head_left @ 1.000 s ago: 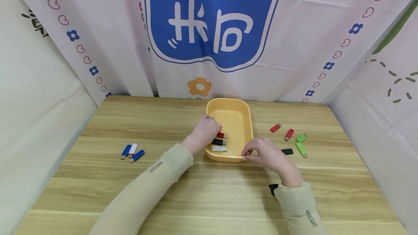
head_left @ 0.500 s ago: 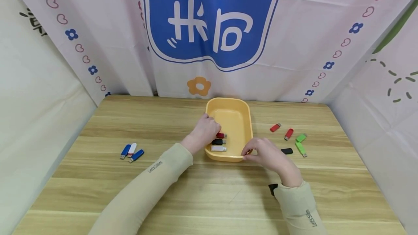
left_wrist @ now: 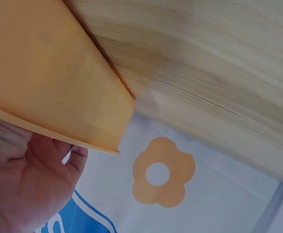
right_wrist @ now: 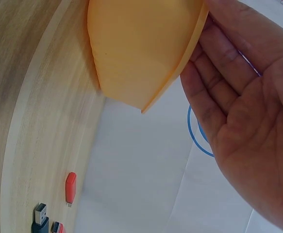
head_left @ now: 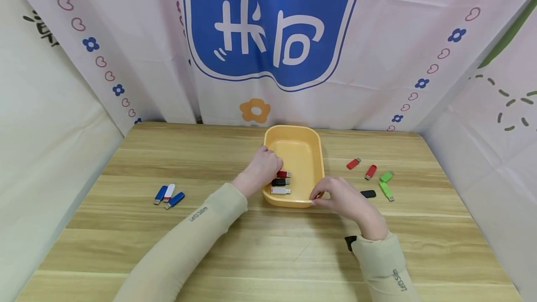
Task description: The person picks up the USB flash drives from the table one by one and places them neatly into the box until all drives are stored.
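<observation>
In the head view my left hand (head_left: pixel 264 168) reaches over the left wall of a yellow tray (head_left: pixel 312 153), its fingers curled at the covered left end of a red USB stick (head_left: pixel 284 174). A black USB stick (head_left: pixel 279 182) and a white USB stick (head_left: pixel 279 191) lie below the red one in a row on the tray floor. My right hand (head_left: pixel 348 202) pinches the near right corner of the tray between thumb and fingers. Both wrist views show the outside of the tray wall, with the left fingertips (left_wrist: pixel 78 160) partly hidden by the rim.
On the left of the wooden table (head_left: pixel 268 255) lie blue USB sticks (head_left: pixel 175 200) and a white one (head_left: pixel 169 193). To the right are red sticks (head_left: pixel 371 172), green sticks (head_left: pixel 387 191) and a black one (head_left: pixel 368 194). A printed curtain (head_left: pixel 235 92) hangs behind.
The head view has shifted very slightly. Both hands, the tray and the USB sticks keep their places.
</observation>
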A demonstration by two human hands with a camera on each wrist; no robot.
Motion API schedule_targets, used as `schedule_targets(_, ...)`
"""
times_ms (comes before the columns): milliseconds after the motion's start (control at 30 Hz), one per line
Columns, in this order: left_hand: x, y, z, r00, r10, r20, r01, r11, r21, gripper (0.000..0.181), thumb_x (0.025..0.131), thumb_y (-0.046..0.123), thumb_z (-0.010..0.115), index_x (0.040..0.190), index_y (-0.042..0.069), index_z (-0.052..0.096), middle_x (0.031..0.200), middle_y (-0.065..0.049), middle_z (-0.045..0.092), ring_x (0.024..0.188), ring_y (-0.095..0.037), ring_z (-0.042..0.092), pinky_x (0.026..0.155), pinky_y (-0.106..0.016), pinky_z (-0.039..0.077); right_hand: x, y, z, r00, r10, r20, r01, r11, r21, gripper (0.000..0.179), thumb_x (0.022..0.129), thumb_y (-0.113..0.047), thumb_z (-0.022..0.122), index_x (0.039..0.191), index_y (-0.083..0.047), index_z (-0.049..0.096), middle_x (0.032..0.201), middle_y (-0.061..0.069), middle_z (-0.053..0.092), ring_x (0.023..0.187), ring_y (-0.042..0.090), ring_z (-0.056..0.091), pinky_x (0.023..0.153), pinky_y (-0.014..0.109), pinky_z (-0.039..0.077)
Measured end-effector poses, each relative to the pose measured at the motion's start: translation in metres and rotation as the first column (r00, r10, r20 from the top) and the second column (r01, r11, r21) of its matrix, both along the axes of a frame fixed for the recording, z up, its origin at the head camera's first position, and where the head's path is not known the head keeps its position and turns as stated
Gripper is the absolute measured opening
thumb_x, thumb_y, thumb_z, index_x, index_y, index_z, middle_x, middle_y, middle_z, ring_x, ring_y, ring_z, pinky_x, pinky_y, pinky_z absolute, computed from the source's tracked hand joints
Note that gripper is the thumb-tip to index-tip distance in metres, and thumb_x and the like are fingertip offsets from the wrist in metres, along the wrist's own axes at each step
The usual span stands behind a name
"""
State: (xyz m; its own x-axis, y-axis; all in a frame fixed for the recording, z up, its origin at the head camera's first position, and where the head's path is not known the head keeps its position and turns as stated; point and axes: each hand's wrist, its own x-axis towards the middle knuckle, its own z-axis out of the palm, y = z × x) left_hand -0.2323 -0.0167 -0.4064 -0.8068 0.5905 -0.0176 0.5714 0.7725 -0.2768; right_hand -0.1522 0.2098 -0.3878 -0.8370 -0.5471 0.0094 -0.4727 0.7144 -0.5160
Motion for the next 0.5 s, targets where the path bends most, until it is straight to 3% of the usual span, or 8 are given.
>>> schedule_targets(267, 0.0020, -0.0024, 0.0033, 0.999, -0.024, -0.034, 0.026, 0.999, 0.043, 0.019, 0.094, 0.010, 0.064, 0.083, 0.021, 0.074, 0.081, 0.003, 0.075, 0.081, -0.016, 0.067, 0.082, -0.033, 0.047, 0.0004, -0.0007, 0.0003, 1.000, -0.002, 0.005, 0.002, 1.000, 0.005, 0.005, 0.086, -0.019, 0.077, 0.087, -0.014, 0.079, 0.091, -0.006, 0.075, 0.089, 0.011, 0.067, 0.085, 0.042, 0.057)
schedule_targets(500, 0.0080, -0.0055, 0.0038, 0.994, -0.044, -0.098, 0.060, 0.984, 0.166, 0.020, 0.094, 0.007, 0.064, 0.090, 0.021, 0.077, 0.085, 0.005, 0.076, 0.082, -0.017, 0.069, 0.077, -0.034, 0.049, 0.0000, 0.0001, 0.0001, 1.000, -0.002, 0.013, 0.002, 1.000, 0.010, 0.004, 0.086, -0.018, 0.078, 0.088, -0.015, 0.079, 0.091, -0.005, 0.075, 0.090, 0.012, 0.067, 0.086, 0.043, 0.057)
